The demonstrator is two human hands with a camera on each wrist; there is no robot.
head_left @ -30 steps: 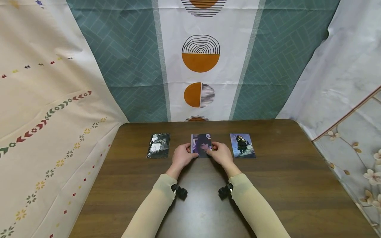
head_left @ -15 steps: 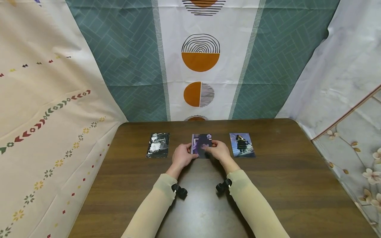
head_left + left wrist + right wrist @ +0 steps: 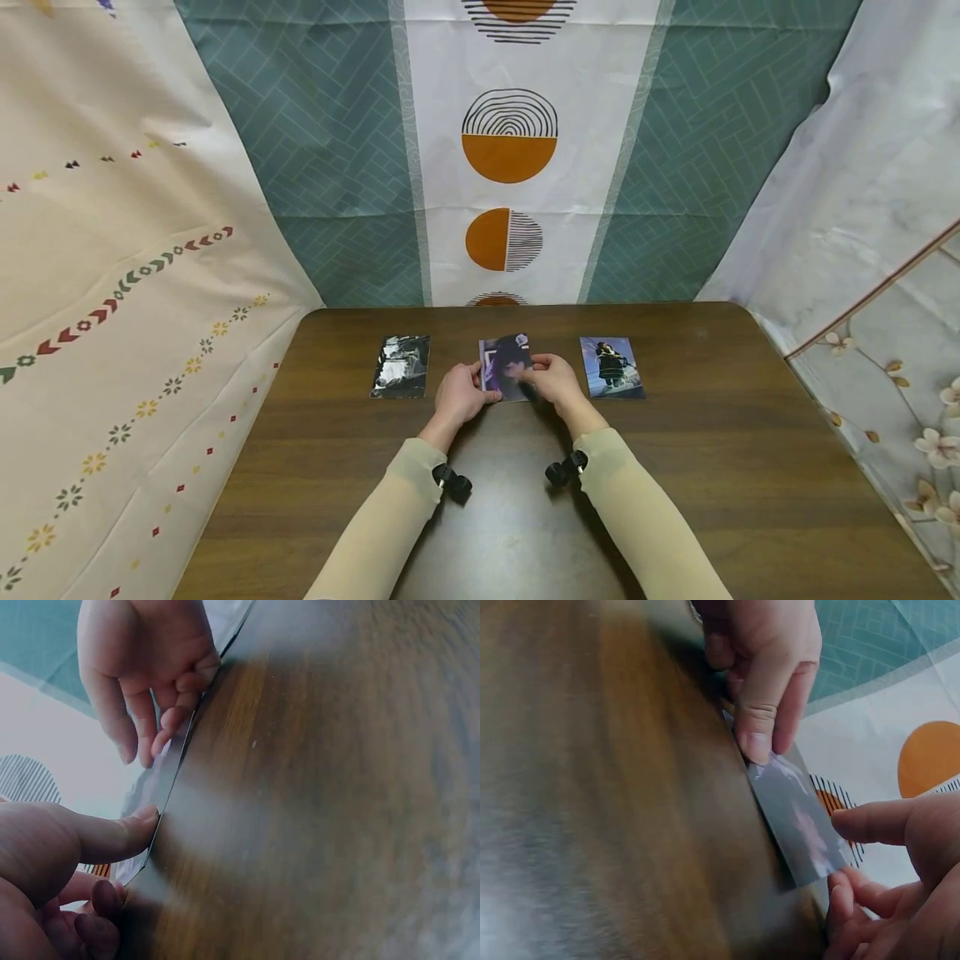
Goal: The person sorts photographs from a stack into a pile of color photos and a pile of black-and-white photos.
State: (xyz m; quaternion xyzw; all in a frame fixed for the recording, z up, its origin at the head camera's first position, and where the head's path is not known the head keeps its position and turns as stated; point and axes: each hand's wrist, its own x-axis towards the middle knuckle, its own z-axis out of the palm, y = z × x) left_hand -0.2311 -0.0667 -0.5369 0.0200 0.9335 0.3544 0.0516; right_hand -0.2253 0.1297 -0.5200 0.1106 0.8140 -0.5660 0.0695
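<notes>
Three photos lie in a row on the brown table. Both hands hold the middle photo, a dark purple portrait, tilted a little off the wood. My left hand pinches its left edge, and my right hand pinches its right edge. In the left wrist view the left hand has one finger on the photo, seen edge-on, with the right hand beyond. In the right wrist view the right hand brackets the photo while the left hand pinches its far corner.
A black-and-white photo lies left of the hands and a bluish photo lies right of them. Patterned cloth hangs behind the table and down both sides. Small black cameras sit at both wrists.
The middle photo has come up slightly off the table and tilted in both hands. The hands stay in nearly the same place; the other two photos have not moved.
</notes>
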